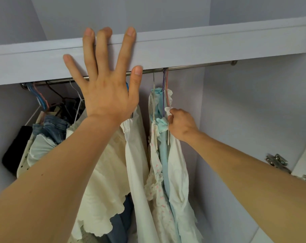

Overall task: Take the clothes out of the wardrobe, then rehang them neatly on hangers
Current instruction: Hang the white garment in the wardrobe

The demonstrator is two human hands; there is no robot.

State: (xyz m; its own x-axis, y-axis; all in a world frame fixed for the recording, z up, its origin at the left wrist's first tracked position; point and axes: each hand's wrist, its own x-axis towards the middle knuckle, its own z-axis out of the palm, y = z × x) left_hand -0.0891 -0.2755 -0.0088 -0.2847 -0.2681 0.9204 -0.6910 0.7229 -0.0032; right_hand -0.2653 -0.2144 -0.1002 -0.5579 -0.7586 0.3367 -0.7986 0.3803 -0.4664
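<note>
A white dress (178,172) hangs on a hanger (164,88) at the right part of the rail (192,66), beside a pale blue dress (163,155). The right hand (181,125) grasps its shoulder. The left hand (106,88), fingers spread and holding nothing, is raised before the shelf (219,42) edge. Jeans (52,127) hang at the left.

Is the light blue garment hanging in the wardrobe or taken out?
Hanging: the light blue garment hangs under hangers hooked over the rail; right hand grips cloth beside it.

You're facing into a pale lilac-grey wardrobe (236,120), its shelf board (201,44) running across above a metal rail (192,66), with a steel door hinge (276,163) low on your right, in soft light.
</note>
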